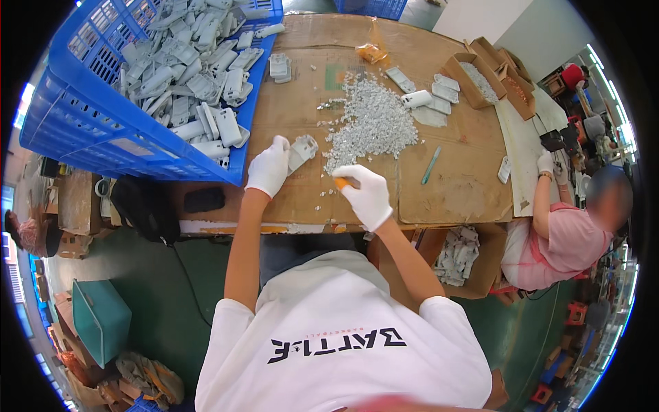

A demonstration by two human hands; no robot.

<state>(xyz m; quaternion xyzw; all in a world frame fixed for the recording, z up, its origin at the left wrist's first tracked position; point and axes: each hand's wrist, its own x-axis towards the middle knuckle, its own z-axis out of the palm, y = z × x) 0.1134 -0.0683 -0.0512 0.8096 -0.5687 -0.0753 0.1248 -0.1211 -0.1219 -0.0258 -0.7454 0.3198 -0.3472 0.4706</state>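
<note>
Pale plastic casing (303, 152), pinched in the nearly closed left hand (269, 167) just left of the heap of small pieces (374, 120) on the bench (460, 182), is best kept steady while the orange item (341, 183), apparently gripped in the curled right hand (369, 198), is guided lightly.

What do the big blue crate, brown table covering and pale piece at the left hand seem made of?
Blue crate: probably moulded plastic, slightly glossy, with openwork walls.
Brown table covering: apparently cardboard, matte, creased and scuffed.
Pale piece at the left hand: perhaps hard plastic, smooth-looking, judging by its moulded shape, though it is too small to be sure.
</note>
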